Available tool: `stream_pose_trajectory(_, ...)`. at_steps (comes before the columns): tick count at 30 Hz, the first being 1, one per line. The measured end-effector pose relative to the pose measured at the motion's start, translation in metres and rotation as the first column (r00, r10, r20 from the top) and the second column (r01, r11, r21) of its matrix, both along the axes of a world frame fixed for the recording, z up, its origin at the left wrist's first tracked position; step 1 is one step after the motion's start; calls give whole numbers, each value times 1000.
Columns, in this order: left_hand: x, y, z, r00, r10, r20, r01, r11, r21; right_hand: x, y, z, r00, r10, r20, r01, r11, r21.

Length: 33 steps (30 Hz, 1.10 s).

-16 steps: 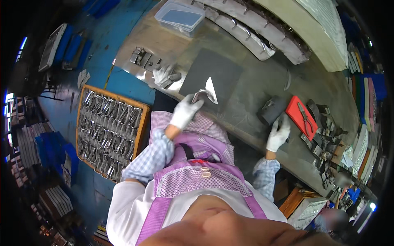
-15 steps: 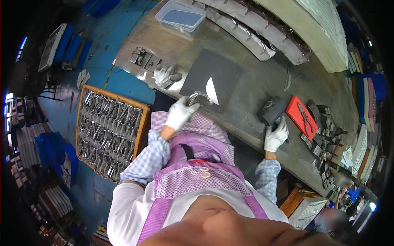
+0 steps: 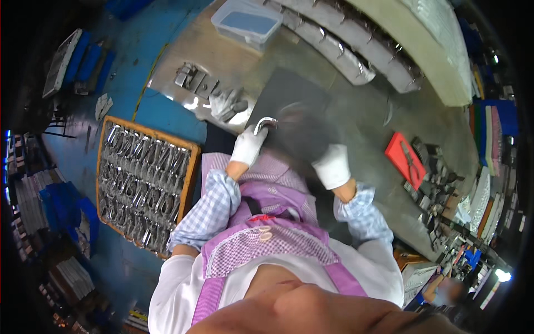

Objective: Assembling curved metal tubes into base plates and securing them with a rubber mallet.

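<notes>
My left hand (image 3: 248, 146), in a white glove, is closed around a shiny curved metal handle (image 3: 266, 123) at the near edge of a dark square mat (image 3: 283, 89). Whatever joins the handle's far end is hidden by a dark blur. That blur is a dark cylindrical roll (image 3: 306, 129) in swift motion over the mat. Behind it, my white-gloved right hand (image 3: 332, 166) grips the roll; its fingertips are smeared and partly hidden.
A wooden-rimmed tray (image 3: 194, 167) of shiny metal loops stands left. On the bench are a metal fixture (image 3: 194, 79), grey gloves (image 3: 227, 104), a clear plastic tub (image 3: 247, 28), and pliers (image 3: 410, 158) on a red board (image 3: 397, 146). Long padded rolls (image 3: 334, 50) lie at the back.
My right hand has picked up the dark roll from the right side of the bench and swung it left over the mat. My left hand keeps hold of the metal handle.
</notes>
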State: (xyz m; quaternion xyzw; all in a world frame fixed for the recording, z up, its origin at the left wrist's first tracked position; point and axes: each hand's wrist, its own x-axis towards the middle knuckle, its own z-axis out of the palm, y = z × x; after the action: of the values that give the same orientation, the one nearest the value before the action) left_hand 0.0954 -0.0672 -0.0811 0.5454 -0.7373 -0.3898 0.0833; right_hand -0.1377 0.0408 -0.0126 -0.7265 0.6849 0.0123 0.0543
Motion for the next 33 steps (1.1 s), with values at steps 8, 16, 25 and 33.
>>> stream_pose_trajectory(8,18,20,33,892,302,-336,-115,871,477,-93,41,24,862,-508,7,474,799,-369)
stream_pose_trajectory(16,33,23,52,747,402,-530,-87,849,521,73,-67,-48,848,-330,413,420,896,-146)
stream_pose_trajectory(25,28,58,11,814,81,-576,-319,890,-326,127,-18,33,374,-299,878,372,915,153)
stream_pose_trajectory(33,23,73,9,619,364,-696,-418,903,100,126,-10,31,294,-357,887,223,928,299)
